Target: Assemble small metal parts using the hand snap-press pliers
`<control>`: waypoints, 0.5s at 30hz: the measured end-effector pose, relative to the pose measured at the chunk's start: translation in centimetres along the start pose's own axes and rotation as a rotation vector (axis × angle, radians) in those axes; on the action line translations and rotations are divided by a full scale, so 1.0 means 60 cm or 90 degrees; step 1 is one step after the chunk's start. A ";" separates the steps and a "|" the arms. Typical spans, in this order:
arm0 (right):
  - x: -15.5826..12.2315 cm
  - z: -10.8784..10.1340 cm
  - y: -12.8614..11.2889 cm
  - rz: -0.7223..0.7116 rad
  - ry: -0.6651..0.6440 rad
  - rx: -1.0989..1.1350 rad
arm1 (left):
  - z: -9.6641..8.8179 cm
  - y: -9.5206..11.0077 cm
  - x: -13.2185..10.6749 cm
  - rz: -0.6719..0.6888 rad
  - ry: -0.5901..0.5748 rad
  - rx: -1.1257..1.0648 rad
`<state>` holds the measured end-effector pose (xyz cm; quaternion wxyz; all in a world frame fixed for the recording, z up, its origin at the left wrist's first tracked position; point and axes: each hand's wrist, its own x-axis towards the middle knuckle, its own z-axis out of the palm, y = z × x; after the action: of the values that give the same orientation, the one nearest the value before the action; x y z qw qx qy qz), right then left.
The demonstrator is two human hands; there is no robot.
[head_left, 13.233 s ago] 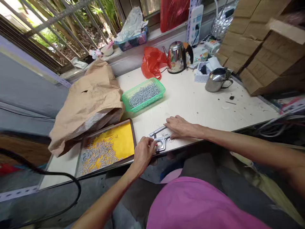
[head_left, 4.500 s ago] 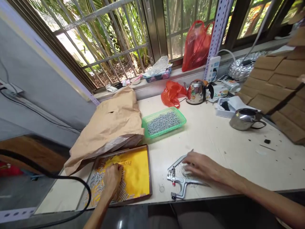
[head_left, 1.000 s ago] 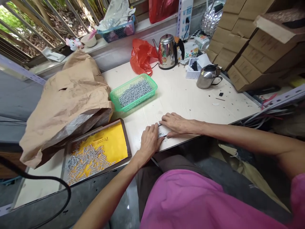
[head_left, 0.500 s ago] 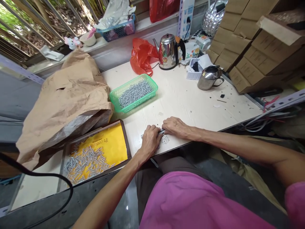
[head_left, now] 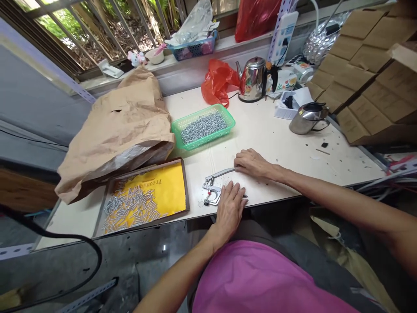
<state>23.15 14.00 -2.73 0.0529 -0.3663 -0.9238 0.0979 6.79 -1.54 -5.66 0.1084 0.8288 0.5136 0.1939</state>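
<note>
A small metal hand press tool (head_left: 212, 189) lies on the white table (head_left: 280, 139) near its front edge. My left hand (head_left: 230, 205) rests flat over the tool's lower handle, fingers stretched out. My right hand (head_left: 251, 162) lies on the upper handle's end, fingers curled down on it. A brown tray with a yellow sheet (head_left: 164, 191) holds several small metal pins (head_left: 132, 208) to the left. A green basket (head_left: 176, 129) further back is full of the same metal pins (head_left: 203, 125).
A crumpled brown paper bag (head_left: 120, 126) lies at the left. A red plastic bag (head_left: 217, 81), a steel kettle (head_left: 252, 80) and a steel mug (head_left: 306, 118) stand at the back. Stacked cardboard boxes (head_left: 368, 82) fill the right. A black cable (head_left: 65, 243) hangs at lower left.
My left hand slid right off the tool's head onto its lower handle, uncovering the jaws. My right hand stays on the upper handle. The camera tilted up a little.
</note>
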 end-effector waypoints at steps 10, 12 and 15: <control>0.048 -0.023 -0.142 -0.218 -0.078 -0.001 | -0.015 0.015 -0.016 0.005 0.004 -0.085; 0.033 -0.011 -0.178 -0.313 -0.085 0.026 | -0.031 0.021 -0.043 0.053 0.000 -0.116; 0.020 0.020 -0.198 -0.353 -0.006 0.086 | -0.075 0.007 -0.089 0.119 0.023 -0.104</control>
<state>14.18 6.18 -1.29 0.0975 -0.0945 -0.9804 0.1430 3.06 -6.58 -2.54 0.1477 0.8578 0.4183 0.2595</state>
